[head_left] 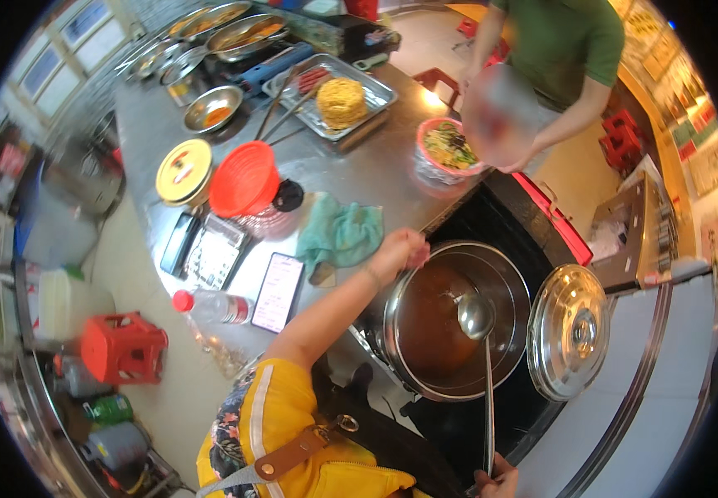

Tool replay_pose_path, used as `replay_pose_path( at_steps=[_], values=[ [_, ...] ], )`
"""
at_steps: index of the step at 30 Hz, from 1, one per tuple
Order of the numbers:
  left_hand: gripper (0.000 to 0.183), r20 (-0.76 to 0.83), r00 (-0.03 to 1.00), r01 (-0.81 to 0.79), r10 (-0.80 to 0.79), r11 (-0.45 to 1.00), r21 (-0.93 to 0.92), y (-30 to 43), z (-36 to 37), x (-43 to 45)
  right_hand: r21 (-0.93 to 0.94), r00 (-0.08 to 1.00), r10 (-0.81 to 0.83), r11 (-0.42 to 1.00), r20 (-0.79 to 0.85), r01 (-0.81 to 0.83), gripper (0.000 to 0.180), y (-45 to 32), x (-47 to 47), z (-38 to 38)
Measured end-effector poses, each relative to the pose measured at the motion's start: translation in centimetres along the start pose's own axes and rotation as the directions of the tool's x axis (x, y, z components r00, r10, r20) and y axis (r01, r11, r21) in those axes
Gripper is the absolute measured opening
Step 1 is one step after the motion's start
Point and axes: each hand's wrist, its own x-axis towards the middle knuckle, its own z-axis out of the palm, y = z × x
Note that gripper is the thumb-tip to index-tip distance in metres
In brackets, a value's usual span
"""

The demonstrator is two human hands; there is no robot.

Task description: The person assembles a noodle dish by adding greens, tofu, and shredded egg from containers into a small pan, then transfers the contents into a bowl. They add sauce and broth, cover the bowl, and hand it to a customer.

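My right hand (499,479) grips the handle of a metal ladle (489,398) at the bottom of the view. The ladle's bowl hangs over reddish-brown broth (437,330) in a large stainless steel pot (514,358). At the pot's far-left rim is my left hand (402,250), its fingers curled. Whether it touches the rim or holds anything small is unclear. A green cloth (340,230) lies on the steel table just beyond my left forearm. The pot's metal lid (569,333) leans at its right side.
Across the table, a person in a green shirt (574,50) holds a blurred bowl (499,118) beside a pink-rimmed tub of vegetables (449,146). A phone (277,291), plastic bottle (209,306), red basket (244,177) and noodle tray (374,99) rest on the steel table (359,165).
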Motion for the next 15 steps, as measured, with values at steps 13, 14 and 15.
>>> replay_pose_path(
  at_steps=[13,14,15],
  values=[
    [0.013,-0.059,0.955,0.295,-0.289,0.923,0.246,-3.9,-9.8,-27.7,0.197,0.596,-0.781,0.624,0.187,0.756,0.047,-21.8,13.7,8.6],
    [0.014,-0.097,0.968,0.250,-0.231,0.919,0.305,-4.2,-10.9,-28.9,0.187,0.547,-0.806,0.587,0.226,0.788,0.048,-24.8,14.7,10.1],
    [0.014,-0.149,0.965,0.253,-0.217,0.923,0.291,-4.3,-12.0,-30.0,0.187,0.497,-0.826,0.550,0.267,0.814,0.050,-27.7,15.9,11.7]
  ],
)
